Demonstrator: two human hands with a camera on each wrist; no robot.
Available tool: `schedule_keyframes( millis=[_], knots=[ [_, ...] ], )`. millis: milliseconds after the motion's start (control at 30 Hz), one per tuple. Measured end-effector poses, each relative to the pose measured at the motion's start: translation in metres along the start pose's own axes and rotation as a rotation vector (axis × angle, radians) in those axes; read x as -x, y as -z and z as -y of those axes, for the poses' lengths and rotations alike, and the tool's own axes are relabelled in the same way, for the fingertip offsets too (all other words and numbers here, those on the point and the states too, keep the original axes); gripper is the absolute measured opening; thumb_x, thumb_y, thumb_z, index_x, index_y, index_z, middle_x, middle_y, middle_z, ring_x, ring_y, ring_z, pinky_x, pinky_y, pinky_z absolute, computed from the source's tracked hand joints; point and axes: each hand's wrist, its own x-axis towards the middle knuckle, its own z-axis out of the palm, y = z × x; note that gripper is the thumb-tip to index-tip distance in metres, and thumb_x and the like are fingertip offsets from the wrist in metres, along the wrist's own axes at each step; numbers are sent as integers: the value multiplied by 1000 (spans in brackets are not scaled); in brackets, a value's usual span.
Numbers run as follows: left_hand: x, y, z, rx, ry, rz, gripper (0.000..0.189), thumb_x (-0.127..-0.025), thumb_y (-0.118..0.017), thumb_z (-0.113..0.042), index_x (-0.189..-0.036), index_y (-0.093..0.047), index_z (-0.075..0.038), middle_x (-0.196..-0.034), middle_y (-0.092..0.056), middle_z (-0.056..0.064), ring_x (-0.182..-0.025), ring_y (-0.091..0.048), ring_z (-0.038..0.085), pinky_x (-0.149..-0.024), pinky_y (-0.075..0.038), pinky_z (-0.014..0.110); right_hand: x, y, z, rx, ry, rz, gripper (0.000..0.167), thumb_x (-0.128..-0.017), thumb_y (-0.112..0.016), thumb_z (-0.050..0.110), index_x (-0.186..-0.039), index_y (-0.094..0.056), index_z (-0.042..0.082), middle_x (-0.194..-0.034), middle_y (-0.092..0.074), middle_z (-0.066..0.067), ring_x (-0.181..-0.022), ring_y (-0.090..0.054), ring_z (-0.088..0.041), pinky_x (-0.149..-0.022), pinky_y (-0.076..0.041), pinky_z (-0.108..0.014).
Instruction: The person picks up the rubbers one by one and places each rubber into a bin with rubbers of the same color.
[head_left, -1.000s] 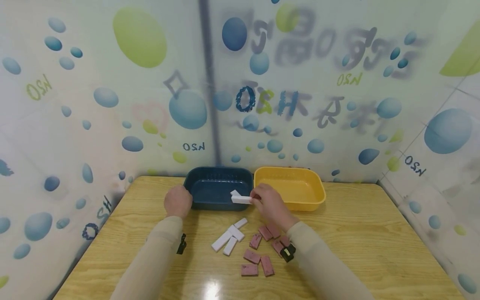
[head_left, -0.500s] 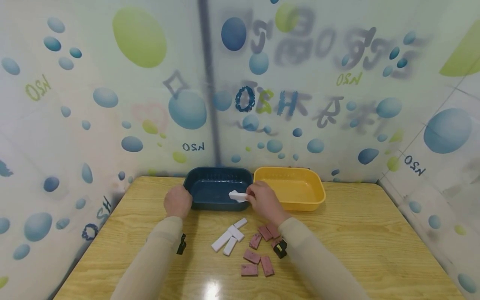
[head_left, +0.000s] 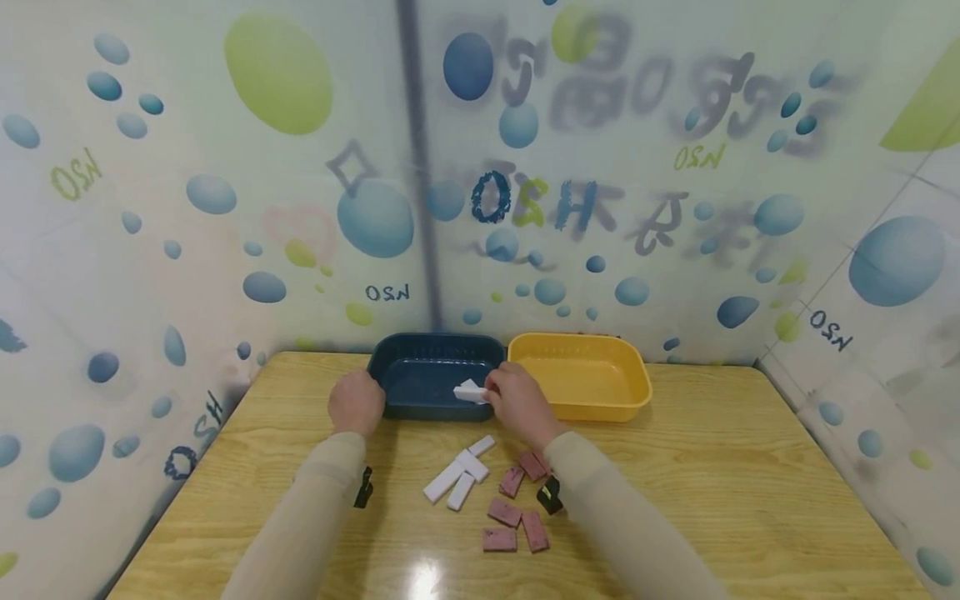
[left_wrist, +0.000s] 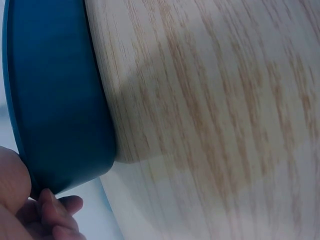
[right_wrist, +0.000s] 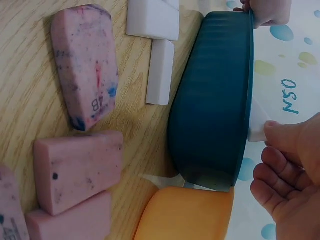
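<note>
Right hand (head_left: 520, 403) hides end of white block (head_left: 468, 394); left wrist view crops blue tray (left_wrist: 62, 100).

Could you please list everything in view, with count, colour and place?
Table: one, wood-coloured, foreground.
Backdrop: one, pale, blue-and-green patterned, behind the table.
Blue tray: one, blue, back of the table.
Yellow tray: one, yellow, right of the blue tray.
White blocks: four, white, table, before the blue tray.
Held block: at least one, white, at the blue tray's near right.
Pink blocks: at least five, pink, right of the white blocks.
Black pieces: two, black, one by each wrist.
Sleeves: two, cream, one per arm.
Left hand: one, bare, gripping the blue tray's left rim.
Right hand: one, bare, pinching the held block.
</note>
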Motion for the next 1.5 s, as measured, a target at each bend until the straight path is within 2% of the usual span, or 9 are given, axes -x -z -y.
schedule_keyframes(
  millis=[167,367,667,900,1167,1500],
  knots=[
    [0,0,0,-7,12,1,27,-94,-52,-3,-76,-67,9,-80,-70,28,-73,-71,40,-57,-59,49,-3,-3,1,16,30,-12,7,-95,-74,10,-93,-72,4,-89,-60,-6,-85,-57,-23,-83,-54,-39],
    [0,-1,0,-9,8,-6,27,-94,-52,-3,-75,-67,9,-78,-70,27,-72,-71,40,-56,-58,49,-7,-7,2,72,23,16,8,-97,-73,13,-95,-73,5,-91,-60,-5,-86,-56,-22,-84,-54,-36],
    [0,0,-2,-10,5,-7,27,-94,-51,-2,-74,-66,9,-78,-70,28,-72,-71,40,-57,-58,49,-9,-8,6,83,68,38,10,-98,-71,13,-97,-74,4,-93,-64,-7,-90,-58,-24,-85,-54,-37],
    [0,2,-3,-7,1,-9,27,-95,-51,-3,-75,-66,9,-78,-70,27,-73,-71,40,-57,-58,49,-9,-12,4,98,101,23,10,-99,-70,14,-96,-75,5,-93,-65,-6,-91,-60,-23,-86,-54,-36],
    [1,2,-3,0,1,-16,27,-94,-51,-2,-75,-67,9,-79,-70,28,-73,-71,41,-58,-59,50,-9,-14,7,46,91,75,9,-99,-69,10,-101,-76,5,-94,-68,-5,-90,-63,-22,-87,-56,-36],
    [2,0,0,9,-33,-27,29,-94,-49,0,-72,-66,9,-74,-68,28,-68,-71,41,-52,-57,48,-4,-15,1,6,120,29,13,-99,-68,9,-105,-76,1,-96,-68,-7,-91,-64,-24,-87,-56,-39]
  ],
)
